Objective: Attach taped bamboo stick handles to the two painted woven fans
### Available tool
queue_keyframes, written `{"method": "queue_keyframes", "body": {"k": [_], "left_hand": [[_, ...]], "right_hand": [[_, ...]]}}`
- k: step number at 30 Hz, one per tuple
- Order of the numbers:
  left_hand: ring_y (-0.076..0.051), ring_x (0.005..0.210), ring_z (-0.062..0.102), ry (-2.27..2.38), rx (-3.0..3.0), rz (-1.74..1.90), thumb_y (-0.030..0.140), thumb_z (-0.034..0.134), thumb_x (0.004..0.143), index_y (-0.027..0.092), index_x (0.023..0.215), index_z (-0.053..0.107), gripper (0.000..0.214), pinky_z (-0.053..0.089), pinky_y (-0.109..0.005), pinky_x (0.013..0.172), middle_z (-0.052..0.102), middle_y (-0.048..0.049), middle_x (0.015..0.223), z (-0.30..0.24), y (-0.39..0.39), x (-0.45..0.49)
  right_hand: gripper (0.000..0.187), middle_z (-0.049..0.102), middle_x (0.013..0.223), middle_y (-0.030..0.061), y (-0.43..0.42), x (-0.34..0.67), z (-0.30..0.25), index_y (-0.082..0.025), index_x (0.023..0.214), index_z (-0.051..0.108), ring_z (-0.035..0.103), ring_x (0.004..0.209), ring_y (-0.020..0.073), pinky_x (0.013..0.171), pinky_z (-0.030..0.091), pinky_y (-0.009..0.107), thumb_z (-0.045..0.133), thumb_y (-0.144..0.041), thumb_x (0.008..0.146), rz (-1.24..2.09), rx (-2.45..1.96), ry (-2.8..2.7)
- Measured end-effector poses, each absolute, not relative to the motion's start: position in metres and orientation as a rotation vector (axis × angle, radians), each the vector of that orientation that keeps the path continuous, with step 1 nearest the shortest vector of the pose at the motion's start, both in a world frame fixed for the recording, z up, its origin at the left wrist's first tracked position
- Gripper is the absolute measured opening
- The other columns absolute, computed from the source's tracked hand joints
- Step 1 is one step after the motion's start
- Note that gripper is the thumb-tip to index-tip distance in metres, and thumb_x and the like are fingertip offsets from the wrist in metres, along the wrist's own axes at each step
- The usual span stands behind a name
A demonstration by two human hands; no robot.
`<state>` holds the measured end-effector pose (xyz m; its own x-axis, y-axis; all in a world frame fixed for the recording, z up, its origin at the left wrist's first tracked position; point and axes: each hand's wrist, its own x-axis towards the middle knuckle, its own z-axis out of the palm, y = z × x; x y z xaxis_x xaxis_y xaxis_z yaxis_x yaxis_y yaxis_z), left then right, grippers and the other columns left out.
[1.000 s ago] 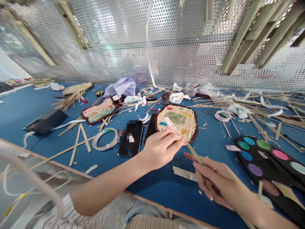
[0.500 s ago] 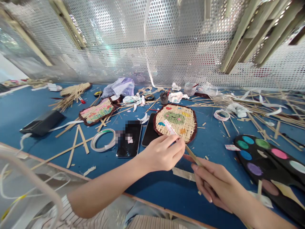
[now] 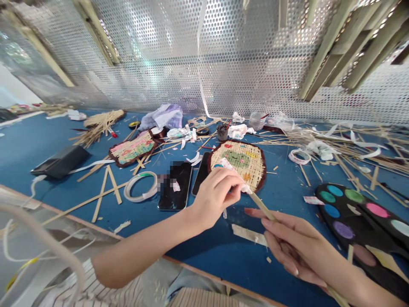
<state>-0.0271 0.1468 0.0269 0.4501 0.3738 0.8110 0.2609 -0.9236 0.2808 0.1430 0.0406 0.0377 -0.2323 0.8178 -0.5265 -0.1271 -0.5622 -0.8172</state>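
Note:
My left hand (image 3: 217,194) is pinched on a strip of white tape with pink marks (image 3: 228,166) at the far end of a thin bamboo strip (image 3: 260,205). My right hand (image 3: 287,245) grips that bamboo strip lower down, fingers curled round it. Both hands hover above the blue table (image 3: 230,256), just in front of a round woven bamboo mat (image 3: 244,160) painted with coloured patches and edged in dark red.
Two phones (image 3: 175,185) lie left of the mat, beside a tape ring (image 3: 139,186). A black paint palette (image 3: 358,213) sits at the right. A second painted mat (image 3: 132,149), a small tape roll (image 3: 298,155), loose bamboo strips (image 3: 345,145) and paper scraps are scattered behind. A perforated metal screen (image 3: 204,55) stands at the back.
My left hand's fingers have shifted slightly along the tape at the strip's tip, and a bit of tape now hangs under the hand. My right hand has moved a little lower right.

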Motion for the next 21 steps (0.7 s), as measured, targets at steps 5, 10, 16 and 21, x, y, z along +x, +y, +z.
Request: {"method": "queue_keyframes", "body": {"k": [5,10,16,21], "left_hand": [[-0.009,0.069,0.058,0.881,2.079,1.511,0.019,0.052,0.09,0.018,0.084,0.057,0.008,0.049,-0.02,0.059,0.061,-0.0019,0.084,0.035,0.154,-0.033],[-0.011,0.067,0.061,1.118,1.624,1.743,0.029,0.052,0.089,0.019,0.087,0.056,0.011,0.051,-0.022,0.064,0.061,-0.0005,0.08,0.036,0.189,-0.047],[-0.017,0.076,0.063,1.55,1.597,1.962,0.037,0.035,0.095,0.019,0.083,0.051,0.027,0.051,-0.028,0.065,0.06,-0.0039,0.081,0.051,0.229,-0.082],[-0.036,0.101,0.057,2.399,1.995,1.355,0.035,0.036,0.094,0.015,0.073,0.057,0.035,0.043,-0.055,0.087,0.062,-0.0151,0.08,0.064,0.236,-0.113]], "right_hand": [[0.068,0.049,0.041,-0.0059,0.039,0.144,0.041,-0.007,0.142,0.036,0.026,0.026,0.001,0.026,0.019,0.009,0.051,-0.044,0.087,1.856,-1.337,-0.855],[0.067,0.048,0.042,-0.0058,0.04,0.145,0.043,-0.008,0.141,0.037,0.023,0.025,0.0004,0.026,0.019,0.01,0.053,-0.044,0.087,1.894,-1.282,-0.776],[0.062,0.046,0.043,-0.0067,0.04,0.148,0.039,-0.012,0.139,0.041,0.02,0.027,0.0003,0.025,0.018,0.008,0.053,-0.045,0.088,1.829,-1.262,-0.659],[0.049,0.044,0.042,-0.0069,0.041,0.157,0.032,-0.014,0.124,0.059,0.017,0.024,-0.0001,0.024,0.019,0.01,0.059,-0.042,0.084,1.983,-1.025,-0.517]]}}
